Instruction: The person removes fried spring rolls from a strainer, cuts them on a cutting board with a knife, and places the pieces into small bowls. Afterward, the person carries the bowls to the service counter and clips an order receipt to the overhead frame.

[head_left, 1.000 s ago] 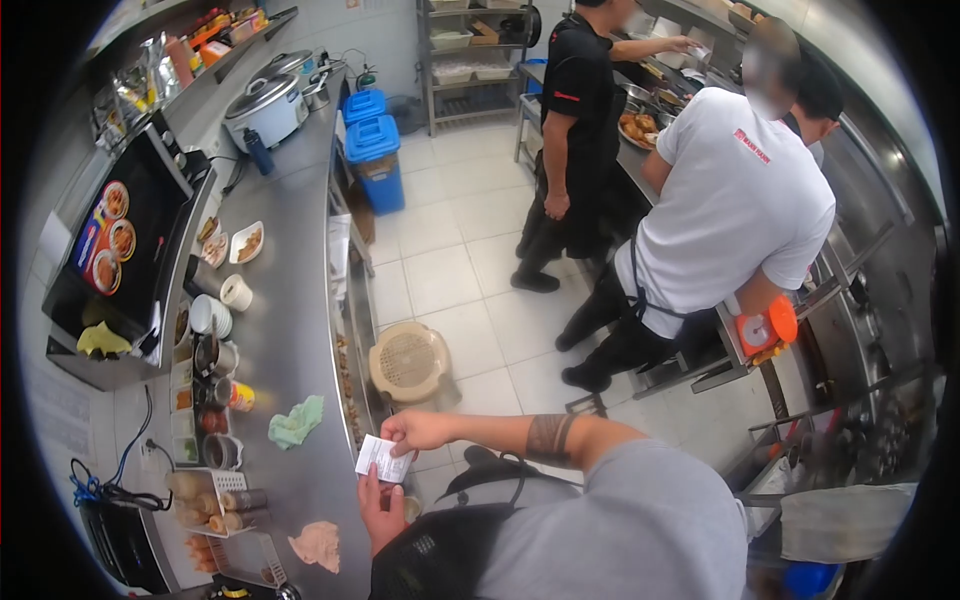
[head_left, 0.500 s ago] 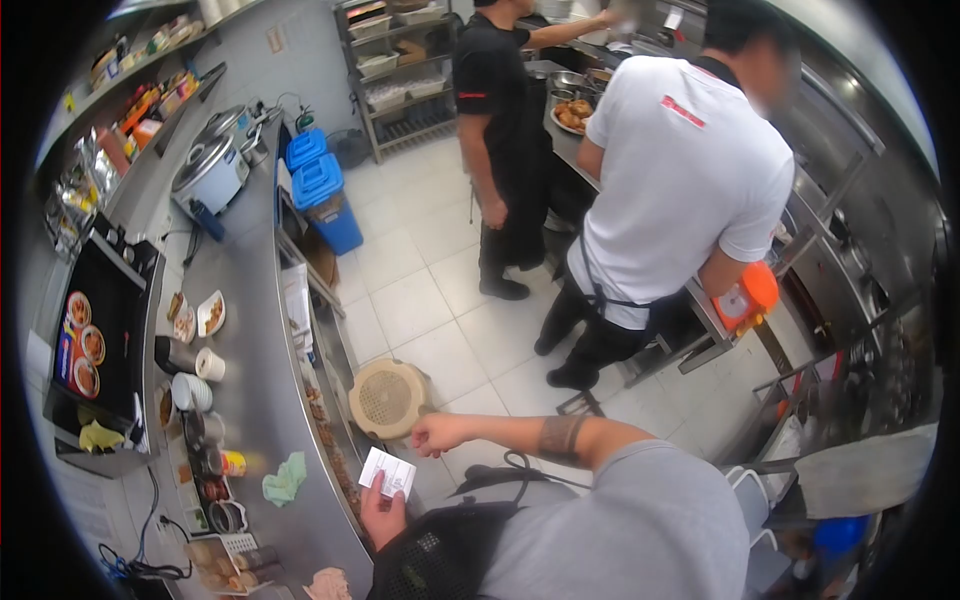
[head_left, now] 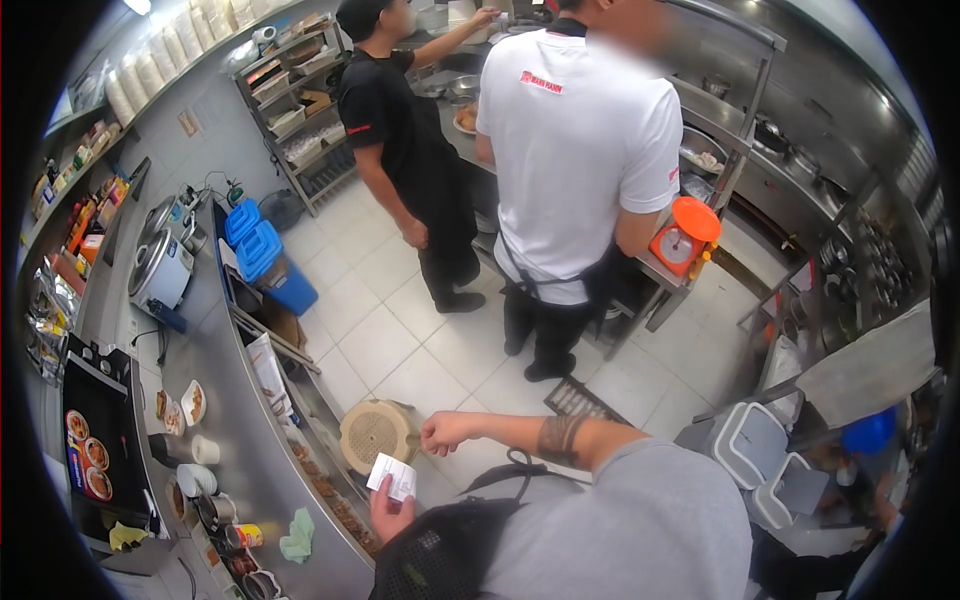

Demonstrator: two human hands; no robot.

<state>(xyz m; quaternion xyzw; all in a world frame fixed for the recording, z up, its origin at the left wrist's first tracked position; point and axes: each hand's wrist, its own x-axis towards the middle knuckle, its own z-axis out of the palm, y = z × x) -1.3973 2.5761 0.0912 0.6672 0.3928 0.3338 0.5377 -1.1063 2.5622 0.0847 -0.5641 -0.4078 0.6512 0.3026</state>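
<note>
A small white printed slip (head_left: 393, 477) is held upright between the thumb and fingers of my left hand (head_left: 390, 513), low in the middle of the view. Just right of the slip and apart from it, my right hand (head_left: 446, 433) is closed with its fingers curled; what it holds, if anything, is too small to make out. Beyond both hands, a beige round stool (head_left: 378, 436) stands on the tiled floor. A green cloth (head_left: 298, 536) lies on the steel counter (head_left: 240, 420) to the left.
Two co-workers, one in a white shirt (head_left: 580, 150) and one in black (head_left: 390, 130), stand at the far worktable. An orange scale (head_left: 678, 246) sits at its end. Blue-lidded bins (head_left: 262, 252) stand beyond the stool. Grey-white containers (head_left: 750, 445) are at the right.
The view has turned right. My right hand has let go of the slip and moved away from it, while my left hand still holds the slip.
</note>
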